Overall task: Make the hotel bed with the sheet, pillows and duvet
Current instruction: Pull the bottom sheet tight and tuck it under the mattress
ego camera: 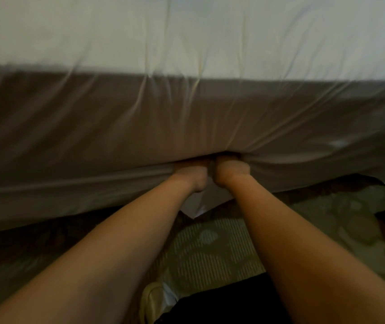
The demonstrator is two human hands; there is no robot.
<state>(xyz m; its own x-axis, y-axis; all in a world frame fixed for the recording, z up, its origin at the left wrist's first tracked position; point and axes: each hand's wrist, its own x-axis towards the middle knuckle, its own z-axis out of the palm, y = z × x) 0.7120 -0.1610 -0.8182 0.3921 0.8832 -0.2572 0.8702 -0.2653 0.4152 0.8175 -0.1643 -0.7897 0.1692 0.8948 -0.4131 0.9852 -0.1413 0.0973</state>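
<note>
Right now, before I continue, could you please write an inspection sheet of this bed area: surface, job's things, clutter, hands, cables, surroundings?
Surface: bed, top covered in white cloth, creased.
Job's things: sheet drawn down the bed's side, creases running toward the hands; pillows and duvet not in view.
Clutter: nothing seen.
Hands: left hand and right hand side by side, pushed into the fold low on the bed's side; fingers hidden.
Cables: nothing seen.
Surroundings: patterned carpet; pale shoe at the lower edge.

Patterned carpet, pale shoe.
</note>
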